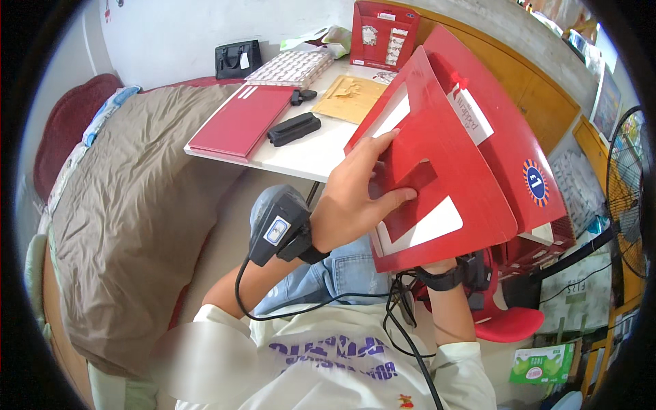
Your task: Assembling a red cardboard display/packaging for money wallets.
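A red cardboard display box point(488, 171) with a round blue-and-orange badge is held tilted above my lap. Its front panel point(471, 225) has cut-out windows with white showing through them. At that panel's left side, my left hand point(355, 191) grips the cardboard, thumb on the face beside a dark slot and fingers bent at a window. My right hand point(439, 265) comes up under the lower edge; only its wrist end shows, and the fingers are hidden behind the cardboard. Black devices with cables are strapped to both wrists.
The white table point(301, 158) bears a flat red folder-like board point(242, 119), a black case point(294, 130), a brown envelope point(350, 98), a patterned tray point(290, 68) and another red display box point(385, 35). A bed point(137, 205) lies left; a black fan point(625, 191) stands right.
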The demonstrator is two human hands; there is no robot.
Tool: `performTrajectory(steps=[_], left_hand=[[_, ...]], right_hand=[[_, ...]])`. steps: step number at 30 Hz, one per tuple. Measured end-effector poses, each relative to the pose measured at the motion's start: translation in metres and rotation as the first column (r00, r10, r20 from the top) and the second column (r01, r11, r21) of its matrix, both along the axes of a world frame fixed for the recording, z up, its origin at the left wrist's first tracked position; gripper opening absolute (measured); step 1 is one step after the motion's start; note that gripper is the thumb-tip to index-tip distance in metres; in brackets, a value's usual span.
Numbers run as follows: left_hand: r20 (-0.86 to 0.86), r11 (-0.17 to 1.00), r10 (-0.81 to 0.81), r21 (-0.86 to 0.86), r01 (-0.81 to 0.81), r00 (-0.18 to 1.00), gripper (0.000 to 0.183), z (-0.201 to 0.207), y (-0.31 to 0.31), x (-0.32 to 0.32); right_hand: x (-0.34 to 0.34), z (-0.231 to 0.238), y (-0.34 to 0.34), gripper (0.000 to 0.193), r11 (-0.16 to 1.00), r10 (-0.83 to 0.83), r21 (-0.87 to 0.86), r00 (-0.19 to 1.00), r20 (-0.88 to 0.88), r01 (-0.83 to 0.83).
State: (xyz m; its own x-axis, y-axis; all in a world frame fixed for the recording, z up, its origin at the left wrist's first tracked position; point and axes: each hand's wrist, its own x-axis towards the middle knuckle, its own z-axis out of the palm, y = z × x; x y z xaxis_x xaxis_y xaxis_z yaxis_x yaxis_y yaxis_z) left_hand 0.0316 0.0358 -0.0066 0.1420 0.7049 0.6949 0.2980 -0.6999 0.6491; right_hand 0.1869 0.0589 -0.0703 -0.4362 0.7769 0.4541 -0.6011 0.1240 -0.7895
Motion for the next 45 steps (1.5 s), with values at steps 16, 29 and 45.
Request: performTrajectory(steps=[16, 29, 45], left_hand=[[-0.087, 0.970, 0.156, 0.203, -0.136, 0.984, 0.059, 0.007, 0.010, 0.013], [-0.279, 0.998, 0.008, -0.065, -0.027, 0.960, 0.087, 0.013, 0.004, 0.005], [-0.141, 0.961, 0.182, 0.237, -0.145, 0.973, 0.077, -0.009, 0.011, 0.026]], right_hand=[[-0.007, 0.001, -0.006, 0.059, 0.996, 0.070, -0.048, 0.995, -0.071, -0.073], [0.009, -0.006, -0.013, 0.059, 0.982, 0.139, -0.110, 0.983, -0.117, -0.152], [-0.014, -0.006, -0.023, 0.059, 0.966, 0.193, -0.136, 0.962, -0.195, -0.222]])
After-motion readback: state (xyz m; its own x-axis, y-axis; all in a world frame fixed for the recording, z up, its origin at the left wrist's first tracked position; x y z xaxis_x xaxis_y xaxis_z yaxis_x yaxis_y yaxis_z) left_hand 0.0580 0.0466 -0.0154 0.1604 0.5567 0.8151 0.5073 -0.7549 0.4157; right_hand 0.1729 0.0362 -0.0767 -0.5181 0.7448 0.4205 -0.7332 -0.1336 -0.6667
